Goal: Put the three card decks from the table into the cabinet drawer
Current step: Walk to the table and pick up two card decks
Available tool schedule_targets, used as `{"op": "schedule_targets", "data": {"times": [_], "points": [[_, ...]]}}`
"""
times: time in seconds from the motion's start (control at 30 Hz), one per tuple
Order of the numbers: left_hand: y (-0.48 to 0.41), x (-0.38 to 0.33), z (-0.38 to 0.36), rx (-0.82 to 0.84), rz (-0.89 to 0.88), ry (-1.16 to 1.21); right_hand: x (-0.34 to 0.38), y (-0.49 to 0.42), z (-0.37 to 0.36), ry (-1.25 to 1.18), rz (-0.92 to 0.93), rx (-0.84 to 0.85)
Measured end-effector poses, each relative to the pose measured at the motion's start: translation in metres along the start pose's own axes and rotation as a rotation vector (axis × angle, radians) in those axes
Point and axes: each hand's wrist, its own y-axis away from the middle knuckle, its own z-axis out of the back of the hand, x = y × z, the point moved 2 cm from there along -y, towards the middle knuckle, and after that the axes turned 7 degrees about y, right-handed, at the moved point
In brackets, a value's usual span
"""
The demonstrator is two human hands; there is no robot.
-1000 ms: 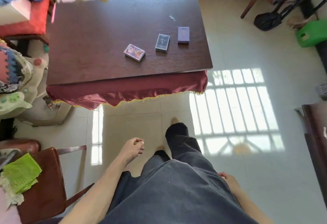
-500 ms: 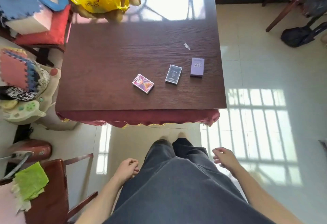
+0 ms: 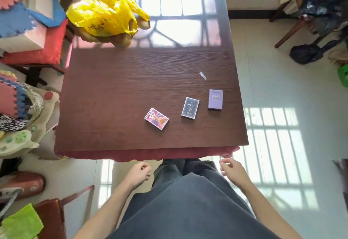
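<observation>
Table [image 3: 131, 88]: dark wood-grain top, square, with a red cloth hanging below its near edge; sunlight from a barred window glares across the far part of the top.
Person: stands at the table's near edge in dark trousers, both bare forearms reaching forward at waist height.
Yellow bag [image 3: 104, 15]: crumpled plastic, sits at the far left corner of the table, over some tan lumps that cannot be made out.
Left hand [image 3: 139, 173]: below the near edge, off the table, fingers curled loosely inward into a soft fist, nothing in it.
Right hand [image 3: 232, 171]: below the near right corner, off the table, fingers half curled with the palm down, nothing in it.
Purple deck [image 3: 215, 99]: lies flat close to the right edge, long side running roughly along that edge; farthest right of the three decks.
Dark deck [image 3: 190, 108]: black-and-grey box, flat, between the other two and apart from both, slightly tilted.
Pink deck [image 3: 156, 121]: bright patterned box, flat, turned at an angle, nearest the near edge and leftmost of the three, apart from the dark deck.
Paper scrap [image 3: 202, 75]: small pale bit, on the right half of the top, farther back than the decks.
</observation>
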Motion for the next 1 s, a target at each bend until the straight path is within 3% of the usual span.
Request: {"op": "schedule_targets", "data": {"times": [0.07,0.23,0.3,0.47,0.7,1.0], "points": [[-0.003,-0.036,0.001,-0.018,-0.122,-0.06,0.027,-0.002,0.004,0.046,0.09,-0.023],[-0.008,-0.121,0.003,-0.413,-0.428,-0.32,0.113,-0.029,0.018,0.263,0.303,-0.101],[-0.019,-0.144,0.001,-0.482,-0.459,-0.413,0.15,-0.041,0.02,0.401,0.403,-0.129],[-0.05,-0.166,-0.001,-0.405,-0.356,-0.627,0.215,-0.073,0.013,0.75,0.522,-0.149],[-0.068,-0.175,-0.007,-0.391,-0.361,-0.748,0.237,-0.102,-0.006,1.051,0.522,-0.053],[-0.07,-0.178,-0.011,-0.423,-0.351,-0.697,0.233,-0.111,-0.009,1.029,0.559,-0.143]]}}
